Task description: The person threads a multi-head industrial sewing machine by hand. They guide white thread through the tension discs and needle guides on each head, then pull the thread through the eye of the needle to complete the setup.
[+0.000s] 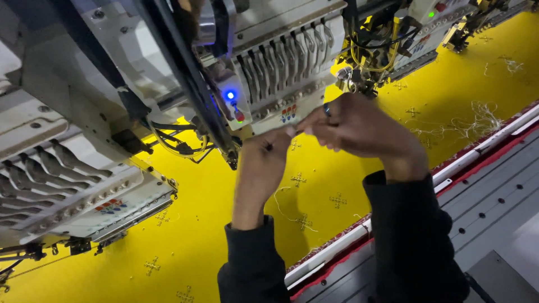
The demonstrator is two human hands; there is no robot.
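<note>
My left hand point(261, 168) and my right hand point(359, 129) are raised together just under a white embroidery machine head point(281, 84). Their fingertips meet near the needle area, pinched as if on a thin thread, which is too fine to make out. A loose pale thread point(283, 205) trails over the yellow fabric point(224, 224) below my left wrist. Small cross-shaped embroidered motifs point(338, 200) dot the fabric. Both arms wear dark sleeves.
A second machine head point(67, 185) hangs at the left and a third point(415, 33) at the upper right with yellow wiring. A blue light point(229, 95) glows on the middle head. A white and red frame rail point(449, 168) and grey perforated table point(494, 202) lie at the right.
</note>
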